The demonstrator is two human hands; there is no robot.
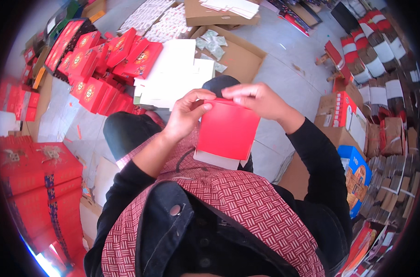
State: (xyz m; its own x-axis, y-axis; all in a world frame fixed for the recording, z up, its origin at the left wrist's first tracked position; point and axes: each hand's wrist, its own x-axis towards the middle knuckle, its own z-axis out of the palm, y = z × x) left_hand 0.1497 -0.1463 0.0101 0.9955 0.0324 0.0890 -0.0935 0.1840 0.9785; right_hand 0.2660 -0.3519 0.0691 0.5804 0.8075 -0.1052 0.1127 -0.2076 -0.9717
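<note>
A red cardboard box [229,130], with a white edge along its near end, sits over my lap. My left hand [186,113] grips its far left corner, with the thumb on the near side and the fingers curled behind. Across the far edge of the box lies my right hand [261,102], its fingers stretched out against the folded top. What the fingertips touch behind that edge is hidden.
Red boxes [97,94] lie heaped at the far left, beside white sheets [173,69]. An open carton [247,55] holds small clear packets [212,44]. Stacked red boxes [62,198] stand near left; bundled cardboard [395,180] and a blue box [355,180] are at right.
</note>
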